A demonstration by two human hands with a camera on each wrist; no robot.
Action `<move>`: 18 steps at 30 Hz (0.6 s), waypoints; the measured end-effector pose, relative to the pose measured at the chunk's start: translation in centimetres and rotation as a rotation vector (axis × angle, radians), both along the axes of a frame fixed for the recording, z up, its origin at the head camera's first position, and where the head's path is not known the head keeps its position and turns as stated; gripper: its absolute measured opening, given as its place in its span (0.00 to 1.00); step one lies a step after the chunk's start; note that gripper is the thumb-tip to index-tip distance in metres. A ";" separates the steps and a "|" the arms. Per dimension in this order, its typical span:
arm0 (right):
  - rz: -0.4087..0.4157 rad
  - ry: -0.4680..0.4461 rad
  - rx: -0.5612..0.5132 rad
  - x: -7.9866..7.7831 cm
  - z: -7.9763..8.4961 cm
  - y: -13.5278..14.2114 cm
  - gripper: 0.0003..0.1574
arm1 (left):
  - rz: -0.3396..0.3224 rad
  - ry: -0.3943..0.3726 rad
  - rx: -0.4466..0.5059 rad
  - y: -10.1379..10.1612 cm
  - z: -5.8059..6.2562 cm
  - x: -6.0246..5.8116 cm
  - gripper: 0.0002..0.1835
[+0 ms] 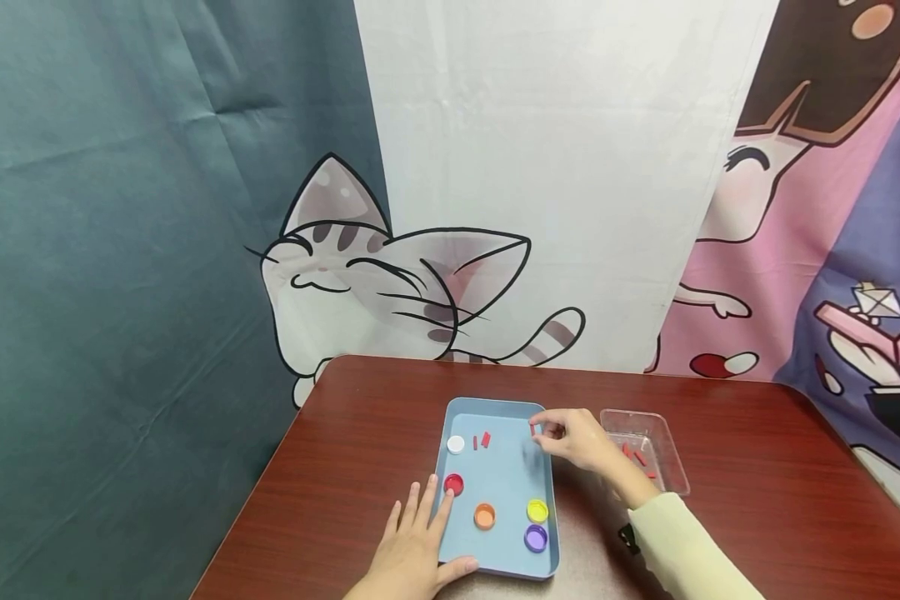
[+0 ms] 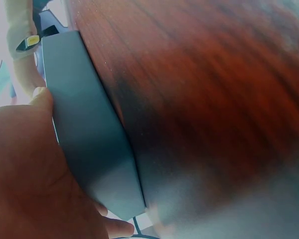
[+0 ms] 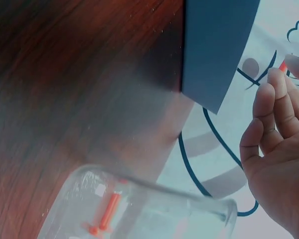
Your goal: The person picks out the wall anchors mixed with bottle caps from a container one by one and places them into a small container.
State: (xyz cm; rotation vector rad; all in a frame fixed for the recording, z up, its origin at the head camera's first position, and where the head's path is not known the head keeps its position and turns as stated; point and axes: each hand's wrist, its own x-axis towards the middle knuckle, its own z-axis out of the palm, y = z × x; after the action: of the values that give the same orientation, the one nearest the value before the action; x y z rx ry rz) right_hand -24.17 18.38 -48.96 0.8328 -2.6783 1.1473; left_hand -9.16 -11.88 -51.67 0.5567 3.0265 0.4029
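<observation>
Over the far right part of the light blue tray point(image 1: 502, 467), my right hand point(image 1: 576, 440) pinches a small red stick point(image 1: 532, 429) between thumb and fingertip. The stick's red tip point(image 3: 283, 65) shows in the right wrist view. My left hand point(image 1: 412, 546) lies with spread fingers along the tray's near left edge. In the left wrist view its thumb point(image 2: 42, 97) is against the tray's side point(image 2: 89, 119). On the tray, a thin red stick point(image 1: 476, 443) and a wider red piece point(image 1: 486, 439) lie beside a white round cap point(image 1: 456, 444).
Round caps in red point(image 1: 453, 484), orange point(image 1: 484, 516), yellow point(image 1: 537, 511) and purple point(image 1: 536, 538) sit on the tray. A clear plastic box point(image 1: 671, 467) holding several red pieces point(image 1: 639, 457) stands right of it on the brown table point(image 1: 330, 467).
</observation>
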 end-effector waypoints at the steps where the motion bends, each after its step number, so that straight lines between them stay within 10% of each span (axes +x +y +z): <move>1: -0.004 0.006 0.000 0.0 0.1 0.2 0.12 | 0.000 -0.001 0.003 0.0 0.0 0.0 0.54; 18: -0.081 0.009 0.000 0.7 0.7 2.3 0.14 | -0.003 0.009 0.017 -0.1 0.1 0.1 0.54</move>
State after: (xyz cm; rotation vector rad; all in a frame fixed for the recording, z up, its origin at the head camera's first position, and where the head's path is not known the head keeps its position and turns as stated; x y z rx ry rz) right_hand -23.48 20.73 -48.22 0.7207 -2.6777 1.1229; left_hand -9.08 -12.01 -51.56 0.5652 3.0334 0.4281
